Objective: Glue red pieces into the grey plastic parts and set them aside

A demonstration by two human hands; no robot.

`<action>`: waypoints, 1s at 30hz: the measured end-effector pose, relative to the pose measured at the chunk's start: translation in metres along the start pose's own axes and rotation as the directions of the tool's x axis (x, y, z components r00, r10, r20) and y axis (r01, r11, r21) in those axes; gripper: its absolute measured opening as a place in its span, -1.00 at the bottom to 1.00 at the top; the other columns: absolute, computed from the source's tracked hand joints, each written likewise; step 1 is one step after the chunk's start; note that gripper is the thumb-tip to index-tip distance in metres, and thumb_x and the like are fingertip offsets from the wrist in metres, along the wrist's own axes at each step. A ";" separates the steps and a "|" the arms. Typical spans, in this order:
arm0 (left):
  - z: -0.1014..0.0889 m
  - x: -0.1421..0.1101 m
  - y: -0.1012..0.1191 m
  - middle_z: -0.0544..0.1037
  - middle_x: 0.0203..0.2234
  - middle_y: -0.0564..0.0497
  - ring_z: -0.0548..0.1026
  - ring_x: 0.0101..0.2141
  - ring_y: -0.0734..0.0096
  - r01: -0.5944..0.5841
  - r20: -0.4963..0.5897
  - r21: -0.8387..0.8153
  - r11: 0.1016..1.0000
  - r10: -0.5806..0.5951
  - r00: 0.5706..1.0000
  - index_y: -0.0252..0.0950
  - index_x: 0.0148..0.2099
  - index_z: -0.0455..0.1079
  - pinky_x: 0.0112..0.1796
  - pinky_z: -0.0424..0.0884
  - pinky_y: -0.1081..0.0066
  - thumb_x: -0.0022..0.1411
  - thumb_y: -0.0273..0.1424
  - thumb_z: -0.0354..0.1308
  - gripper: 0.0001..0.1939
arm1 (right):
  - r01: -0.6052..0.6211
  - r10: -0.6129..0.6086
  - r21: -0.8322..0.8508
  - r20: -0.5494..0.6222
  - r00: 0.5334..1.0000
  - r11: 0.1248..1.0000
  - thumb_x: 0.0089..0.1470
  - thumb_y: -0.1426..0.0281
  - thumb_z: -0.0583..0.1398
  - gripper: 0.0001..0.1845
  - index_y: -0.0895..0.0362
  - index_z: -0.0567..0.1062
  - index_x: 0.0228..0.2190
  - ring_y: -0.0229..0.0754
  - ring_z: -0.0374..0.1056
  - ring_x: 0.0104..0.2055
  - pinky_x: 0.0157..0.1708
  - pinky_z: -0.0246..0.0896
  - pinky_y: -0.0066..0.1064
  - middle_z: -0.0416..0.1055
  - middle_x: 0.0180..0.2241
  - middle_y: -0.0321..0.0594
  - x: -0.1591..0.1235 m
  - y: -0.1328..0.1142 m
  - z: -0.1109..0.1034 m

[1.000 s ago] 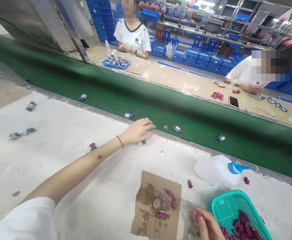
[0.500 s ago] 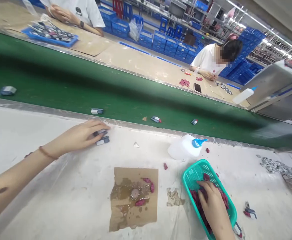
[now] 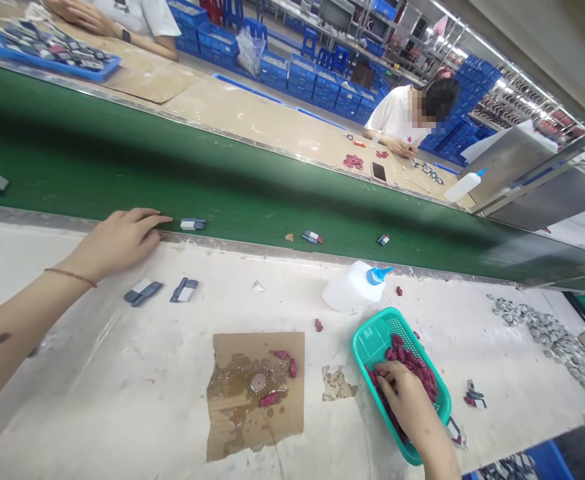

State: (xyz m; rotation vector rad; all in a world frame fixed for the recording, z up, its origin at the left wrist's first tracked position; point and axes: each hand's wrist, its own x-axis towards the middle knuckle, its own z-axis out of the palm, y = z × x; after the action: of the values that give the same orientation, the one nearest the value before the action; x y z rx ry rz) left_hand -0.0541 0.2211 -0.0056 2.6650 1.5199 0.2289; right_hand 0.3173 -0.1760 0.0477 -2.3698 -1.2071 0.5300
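Observation:
My left hand (image 3: 122, 240) is open above the near edge of the green conveyor belt (image 3: 252, 230), fingers stretched toward a grey-and-white block-like piece (image 3: 193, 225) on it. The hand holds nothing visible. On the table below it lie two similar pieces, one (image 3: 143, 292) left and the other (image 3: 184, 290) right. My right hand (image 3: 406, 395) reaches into a green plastic basket (image 3: 375, 328) of small dark red pieces (image 3: 415, 363). Its fingers are curled together among them; what they pinch is hidden. Left of the basket, wet brown cardboard (image 3: 257, 433) bears a round cap-like object (image 3: 259, 383) and several red pieces (image 3: 269, 399).
A white bottle with a blue nozzle (image 3: 355, 287) lies behind the basket. Several grey pieces (image 3: 547, 337) are heaped at the right. Across the belt, one co-worker (image 3: 397, 120) handles small parts; another person's arms (image 3: 89, 17) are beside a filled blue tray (image 3: 107, 69).
My left hand has let go of the grey-and-white pieces, which now lie farther left, and moved left and up to the belt's edge. My right hand stays in the basket. The view has shifted.

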 end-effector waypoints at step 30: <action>0.001 -0.016 0.113 0.57 -0.19 -0.19 0.55 -0.32 0.29 0.034 0.070 -0.843 0.538 0.047 0.996 -0.39 0.01 0.37 -0.27 0.49 0.30 0.37 -0.12 -0.28 -0.46 | -0.067 0.031 0.740 0.062 0.998 0.669 -0.09 0.05 0.35 -0.61 0.15 0.59 -0.47 -0.18 0.39 -0.59 -0.54 0.37 -0.37 0.49 -0.61 -0.22 0.007 -0.093 0.044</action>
State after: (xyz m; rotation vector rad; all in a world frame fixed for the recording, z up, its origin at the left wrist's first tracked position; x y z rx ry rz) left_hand 0.0343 0.1491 0.0069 1.8358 0.9629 0.6542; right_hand 0.2370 -0.1122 0.0591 -1.6750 -0.7202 0.8970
